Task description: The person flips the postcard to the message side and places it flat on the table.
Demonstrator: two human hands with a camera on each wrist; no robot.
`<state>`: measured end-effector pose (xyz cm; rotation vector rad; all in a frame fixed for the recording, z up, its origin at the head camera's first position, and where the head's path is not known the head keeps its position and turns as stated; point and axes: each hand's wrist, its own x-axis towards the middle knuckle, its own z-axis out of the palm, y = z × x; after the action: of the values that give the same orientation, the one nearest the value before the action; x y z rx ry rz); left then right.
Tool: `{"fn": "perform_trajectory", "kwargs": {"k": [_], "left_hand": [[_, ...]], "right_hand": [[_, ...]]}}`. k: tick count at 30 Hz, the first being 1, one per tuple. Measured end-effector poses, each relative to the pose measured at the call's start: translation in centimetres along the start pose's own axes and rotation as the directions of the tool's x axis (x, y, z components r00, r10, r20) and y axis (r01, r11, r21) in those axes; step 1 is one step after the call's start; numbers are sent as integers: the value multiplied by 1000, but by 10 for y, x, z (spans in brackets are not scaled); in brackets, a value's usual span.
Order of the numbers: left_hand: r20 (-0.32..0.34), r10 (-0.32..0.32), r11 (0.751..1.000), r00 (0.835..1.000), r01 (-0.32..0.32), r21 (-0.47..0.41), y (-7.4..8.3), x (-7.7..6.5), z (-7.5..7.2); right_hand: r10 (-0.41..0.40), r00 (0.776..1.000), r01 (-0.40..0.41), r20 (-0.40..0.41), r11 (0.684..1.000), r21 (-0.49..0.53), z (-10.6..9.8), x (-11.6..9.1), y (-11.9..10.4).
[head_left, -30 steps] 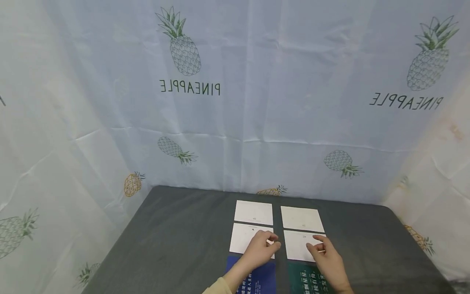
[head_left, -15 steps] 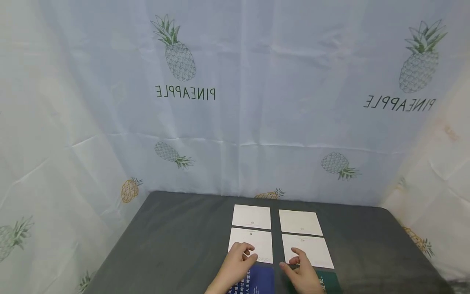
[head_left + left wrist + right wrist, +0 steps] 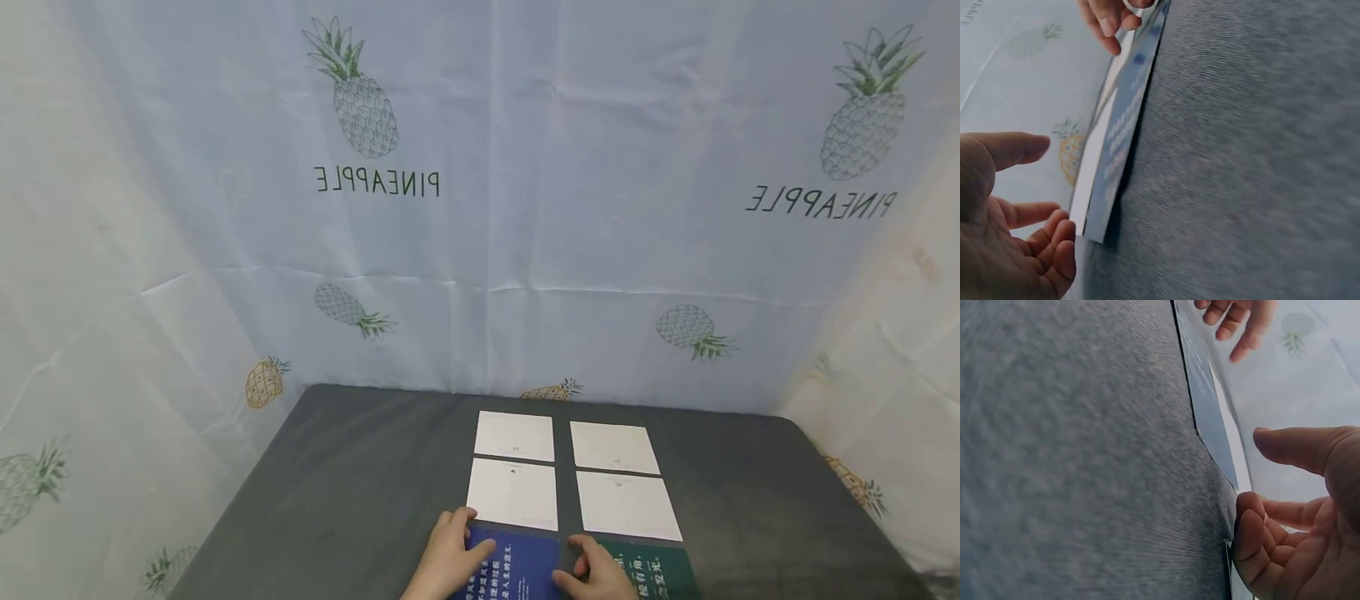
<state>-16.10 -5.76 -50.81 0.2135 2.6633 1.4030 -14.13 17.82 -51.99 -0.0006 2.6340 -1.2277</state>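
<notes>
Drawn back, left hand [image 3: 442, 552] and right hand [image 3: 597, 575] flank the blue card [image 3: 527, 560].

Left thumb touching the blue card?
Apart. The left wrist view shows it: the thumb of the left hand ends short of the blue card, with curtain and a white strip visible between them.
</notes>
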Motion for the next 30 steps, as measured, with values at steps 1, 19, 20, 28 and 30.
{"fn": "perform_trajectory", "kwargs": {"k": [1, 19, 20, 28, 30], "left_hand": [[-1, -5, 1000, 1000, 5, 8, -2, -1, 0], [24, -55, 997, 998, 53, 59, -23, -18, -7], [16, -43, 996, 999, 41, 77, -24, -18, -6], [-12, -36, 997, 999, 37, 72, -27, -21, 1], [-5, -59, 998, 998, 59, 38, -28, -20, 2]], "right_hand": [[-8, 1000, 8, 26, 1000, 12, 0, 0, 1], [50, 993, -42, 103, 996, -85, 10, 0, -2], [51, 993, -42, 104, 995, -86, 10, 0, -2], [46, 993, -44, 109, 999, -26, 10, -1, 0], [39, 993, -39, 112, 999, 3, 10, -1, 1]]}}
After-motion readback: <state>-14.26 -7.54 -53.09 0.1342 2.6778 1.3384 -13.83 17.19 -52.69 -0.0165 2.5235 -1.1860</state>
